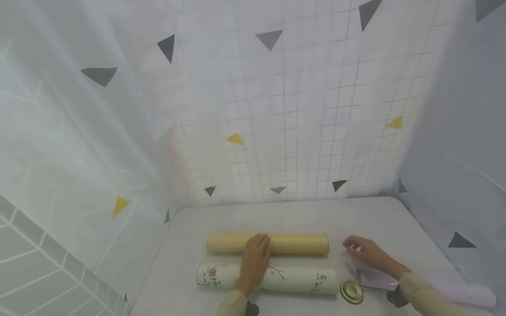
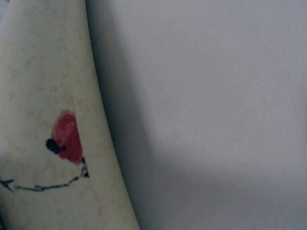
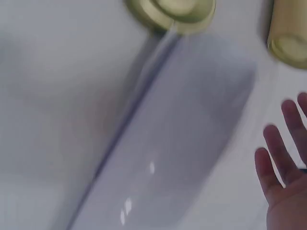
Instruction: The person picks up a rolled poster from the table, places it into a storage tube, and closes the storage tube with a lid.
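Note:
Two tubes lie side by side on the white table in the head view. My left hand (image 1: 254, 263) reaches across the white tube with plum-blossom print (image 1: 221, 276); its fingers lie extended on the plain yellow tube (image 1: 298, 244) behind. The blossom tube's pale side (image 2: 53, 86) fills the left of the left wrist view. My right hand (image 1: 367, 252) hovers past the yellow tube's right end, holding nothing, fingers relaxed. Below it lies a clear, glossy rolled sheet (image 3: 177, 134). A round gold lid (image 1: 352, 292) sits between this roll and the blossom tube.
The pale lilac roll (image 1: 466, 293) extends under my right forearm toward the table's right edge. White tiled-print walls (image 1: 292, 109) with grey and yellow triangles rise behind the table (image 1: 284, 215) and along both sides.

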### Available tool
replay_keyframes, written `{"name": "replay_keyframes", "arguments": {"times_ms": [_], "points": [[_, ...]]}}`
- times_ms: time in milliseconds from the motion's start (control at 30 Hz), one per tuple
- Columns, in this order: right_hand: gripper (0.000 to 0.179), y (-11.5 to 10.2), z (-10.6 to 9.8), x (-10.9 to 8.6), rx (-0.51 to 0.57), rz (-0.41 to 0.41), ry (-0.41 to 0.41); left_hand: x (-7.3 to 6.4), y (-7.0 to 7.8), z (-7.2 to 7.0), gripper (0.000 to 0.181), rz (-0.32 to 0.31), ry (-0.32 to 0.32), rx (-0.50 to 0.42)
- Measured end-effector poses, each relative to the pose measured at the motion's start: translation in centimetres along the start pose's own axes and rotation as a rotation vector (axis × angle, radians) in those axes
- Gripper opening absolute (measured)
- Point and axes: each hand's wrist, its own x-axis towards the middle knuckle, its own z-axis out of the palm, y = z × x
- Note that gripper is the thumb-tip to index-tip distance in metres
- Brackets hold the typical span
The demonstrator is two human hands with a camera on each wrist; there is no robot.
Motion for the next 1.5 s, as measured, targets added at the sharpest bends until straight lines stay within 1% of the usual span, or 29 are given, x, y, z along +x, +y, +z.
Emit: {"name": "replay_keyframes", "arguments": {"times_ms": [100,133,233,333,433,500,567,600,733,767,833,867,1000,1133,1167,1267,1367,1400,1500], "points": [[0.022,1.2,-1.2,-0.6,-0.013,-0.059,-0.072,0.1,-0.2,0.1,0.040,0.020,0.010,0.004],[0.025,1.5,-1.5,-0.8,-0.009,-0.064,-0.106,0.1,-0.3,0.2,0.041,0.024,0.010,0.003],[0.039,2.3,-2.3,-1.4,-0.016,-0.071,-0.210,0.1,-0.4,0.3,0.042,0.023,-0.004,-0.001],[0.055,2.8,-2.7,-2.2,-0.067,-0.103,-0.283,0.1,-0.5,0.2,0.043,0.016,-0.023,-0.002],[0.069,3.3,-2.8,-3.1,-0.114,-0.173,-0.309,0.3,-0.4,0.1,0.044,0.014,-0.047,-0.007],[0.075,3.6,-2.7,-3.6,-0.131,-0.211,-0.311,0.5,-0.4,-0.1,0.044,0.033,-0.073,-0.026],[0.076,3.9,-2.5,-4.0,-0.155,-0.249,-0.306,0.7,-0.3,-0.4,0.045,0.084,-0.122,-0.041],[0.075,4.1,-2.4,-4.1,-0.173,-0.258,-0.303,0.8,-0.2,-0.5,0.048,0.127,-0.153,-0.037],[0.071,4.7,-2.1,-4.3,-0.236,-0.221,-0.303,0.8,-0.1,-1.1,0.059,0.360,-0.283,0.030],[0.070,4.8,-2.1,-4.3,-0.243,-0.219,-0.304,0.8,0.0,-1.2,0.063,0.406,-0.307,0.046],[0.068,5.0,-2.3,-4.5,-0.245,-0.196,-0.311,0.6,0.0,-1.3,0.067,0.463,-0.360,0.066],[0.066,5.0,-2.4,-4.5,-0.244,-0.192,-0.314,0.6,0.0,-1.2,0.068,0.470,-0.386,0.063],[0.058,4.9,-2.6,-4.7,-0.275,-0.193,-0.304,0.4,0.1,-1.1,0.072,0.455,-0.477,0.033],[0.054,4.5,-2.5,-4.5,-0.329,-0.201,-0.282,0.3,0.0,-1.2,0.072,0.446,-0.521,0.017],[0.053,4.4,-2.4,-4.3,-0.337,-0.190,-0.279,0.3,0.0,-1.3,0.072,0.446,-0.531,0.020],[0.053,4.0,-2.0,-3.8,-0.346,-0.113,-0.283,0.3,-0.1,-1.4,0.073,0.445,-0.566,0.021],[0.054,3.3,-1.8,-3.4,-0.330,-0.029,-0.285,0.1,0.1,-1.6,0.075,0.428,-0.598,0.016],[0.055,3.1,-1.7,-3.3,-0.329,-0.012,-0.285,0.1,0.3,-1.8,0.076,0.418,-0.605,0.011],[0.055,2.6,-1.8,-3.2,-0.323,-0.013,-0.279,-0.1,0.7,-2.0,0.077,0.387,-0.625,0.005]]}}
